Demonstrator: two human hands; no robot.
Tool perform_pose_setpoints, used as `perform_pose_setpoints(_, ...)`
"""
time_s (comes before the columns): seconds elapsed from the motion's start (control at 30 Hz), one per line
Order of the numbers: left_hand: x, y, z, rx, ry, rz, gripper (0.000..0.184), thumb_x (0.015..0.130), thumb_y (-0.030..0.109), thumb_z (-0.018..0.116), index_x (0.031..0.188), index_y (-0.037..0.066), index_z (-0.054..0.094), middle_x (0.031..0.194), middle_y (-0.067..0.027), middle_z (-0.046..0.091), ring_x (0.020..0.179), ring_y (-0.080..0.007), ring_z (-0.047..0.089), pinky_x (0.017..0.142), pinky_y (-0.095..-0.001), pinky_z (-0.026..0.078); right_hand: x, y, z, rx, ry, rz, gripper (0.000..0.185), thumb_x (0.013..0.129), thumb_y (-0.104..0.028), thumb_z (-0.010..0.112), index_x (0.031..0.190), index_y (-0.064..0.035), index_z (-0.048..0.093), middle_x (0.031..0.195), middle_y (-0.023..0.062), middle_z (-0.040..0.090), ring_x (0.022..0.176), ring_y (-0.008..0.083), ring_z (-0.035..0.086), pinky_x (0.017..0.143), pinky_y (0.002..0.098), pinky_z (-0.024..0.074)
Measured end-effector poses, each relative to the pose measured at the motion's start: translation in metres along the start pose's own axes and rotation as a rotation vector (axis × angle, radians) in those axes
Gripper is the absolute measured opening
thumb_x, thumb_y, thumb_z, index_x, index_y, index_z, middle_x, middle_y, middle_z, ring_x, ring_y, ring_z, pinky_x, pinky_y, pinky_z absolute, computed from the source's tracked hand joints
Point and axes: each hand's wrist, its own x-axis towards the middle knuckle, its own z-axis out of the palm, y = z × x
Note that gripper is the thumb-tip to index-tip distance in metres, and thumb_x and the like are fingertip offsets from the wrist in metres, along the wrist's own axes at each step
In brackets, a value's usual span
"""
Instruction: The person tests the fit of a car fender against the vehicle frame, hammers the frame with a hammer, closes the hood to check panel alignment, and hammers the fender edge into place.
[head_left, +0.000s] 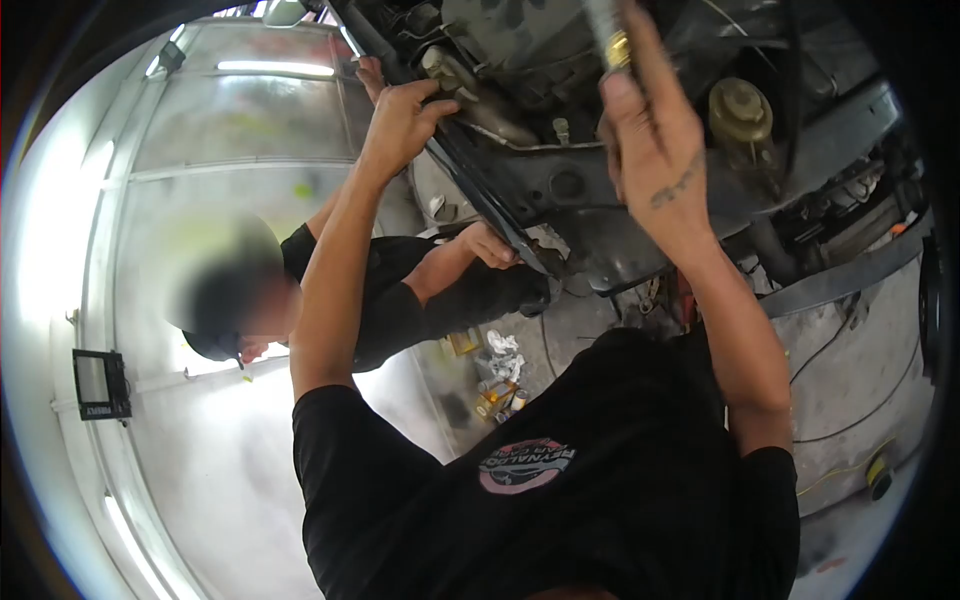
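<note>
My left hand (403,122) is at the upper edge of a long dark car body panel (480,190), thumb and fingers closed over the edge. My right hand (655,160) is raised above the engine bay (530,40), wrapped round a pale tool with a brass-coloured collar (619,48). Motion blurs the tool and its top runs out of view, so I cannot tell its kind. A co-worker's hand (488,245) grips the lower end of the same panel, and the co-worker's other hand (370,76) is at its upper end.
The co-worker (370,300) in a dark cap leans in at left. A yellowish reservoir (741,110) sits right of my right hand. Crumpled white paper (504,356) and small containers (493,400) lie on the floor. A bumper bar (840,270) and cables are at right.
</note>
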Motion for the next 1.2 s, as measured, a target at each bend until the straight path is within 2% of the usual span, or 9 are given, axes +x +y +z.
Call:
perform_pose_setpoints(0.2,-0.013,-0.001,0.001,0.022,0.042,-0.068,0.026,0.089,0.021,0.075,0.094,-0.004,0.071,0.069,-0.0232,0.063,0.074,-0.0419,0.065,0.082,-0.0425,0.047,-0.024,0.045,0.042,-0.309,-0.187,-0.003,0.059,0.109,-0.024,0.054,0.161,-0.0058,0.032,0.076,0.0017,0.06,0.064,0.0145,0.06,0.075,0.032,0.0551)
perform_pose_setpoints(0.33,-0.009,-0.019,0.006,0.118,0.168,0.236,0.027,0.09,0.023,0.075,0.095,-0.003,0.072,0.071,-0.0237,0.064,0.083,-0.0445,0.064,0.1,-0.0447,0.042,-0.001,0.016,0.024,-0.183,-0.144,-0.06,0.056,0.105,-0.019,0.056,0.157,-0.0124,0.038,0.083,0.027,0.068,0.068,0.0412,0.066,0.066,0.0438,0.053)
perform_pose_setpoints(0.43,-0.008,-0.013,-0.004,-0.005,0.116,0.105,0.03,0.091,0.027,0.073,0.095,-0.002,0.072,0.073,-0.0242,0.065,0.095,-0.046,0.063,0.118,-0.0507,0.023,0.02,-0.051,0.013,0.364,0.068,0.215,0.064,0.107,-0.03,0.054,0.159,-0.002,0.031,0.13,0.0271,0.06,0.121,0.036,0.058,0.102,0.0495,0.0462)
perform_pose_setpoints(0.5,-0.014,-0.006,-0.001,-0.115,0.013,-0.146,0.03,0.091,0.028,0.073,0.094,-0.001,0.073,0.073,-0.024,0.066,0.104,-0.0453,0.062,0.123,-0.0561,0.001,0.003,0.017,0.035,-0.009,0.158,0.101,0.055,0.104,-0.019,0.055,0.156,-0.0121,0.039,0.101,0.032,0.069,0.091,0.0494,0.068,0.078,0.0502,0.0538)
perform_pose_setpoints(0.6,-0.01,-0.014,0.002,0.092,0.167,0.147,0.027,0.089,0.024,0.076,0.094,-0.002,0.073,0.072,-0.0237,0.066,0.094,-0.0451,0.064,0.118,-0.0495,0.024,-0.017,0.047,0.035,-0.254,-0.305,0.07,0.055,0.104,-0.02,0.056,0.155,-0.0102,0.039,0.104,0.0315,0.07,0.092,0.0501,0.068,0.081,0.0492,0.0546)
perform_pose_setpoints(0.87,-0.032,0.014,0.004,0.196,0.137,0.13,0.031,0.089,0.023,0.073,0.111,0.0,0.076,0.098,-0.0238,0.074,0.103,-0.0387,0.063,0.1,-0.0412,0.045,-0.009,-0.01,0.023,-0.043,0.248,-0.001,0.057,0.104,-0.017,0.057,0.157,-0.0128,0.037,0.068,0.0172,0.062,0.059,0.0395,0.067,0.052,0.0392,0.0499)
perform_pose_setpoints(0.97,-0.036,0.016,0.016,0.06,0.042,0.039,0.026,0.089,0.023,0.074,0.101,-0.001,0.074,0.087,-0.0227,0.071,0.095,-0.0416,0.062,0.102,-0.0477,0.039,-0.043,0.037,0.023,-0.386,-0.447,0.158,0.063,0.106,-0.018,0.053,0.163,-0.0089,0.026,0.146,0.0262,0.056,0.129,0.0421,0.059,0.101,0.0405,0.0509)
perform_pose_setpoints(1.1,-0.035,0.021,0.017,0.173,0.121,0.181,0.025,0.089,0.023,0.074,0.093,-0.002,0.073,0.076,-0.0198,0.069,0.08,-0.0416,0.065,0.1,-0.0518,0.036,-0.014,-0.003,-0.001,-0.138,-0.044,-0.108,0.053,0.105,-0.018,0.057,0.156,-0.0131,0.041,0.083,0.0215,0.067,0.066,0.0283,0.066,0.065,0.0373,0.0528)
perform_pose_setpoints(1.2,-0.04,0.006,0.022,0.106,0.169,0.179,0.027,0.088,0.023,0.075,0.096,-0.003,0.074,0.081,-0.0207,0.071,0.084,-0.0402,0.067,0.102,-0.0528,0.037,-0.017,-0.009,0.007,-0.109,0.156,-0.085,0.056,0.106,-0.02,0.054,0.159,-0.0115,0.036,0.071,0.0207,0.062,0.058,0.03,0.065,0.061,0.0385,0.0518)
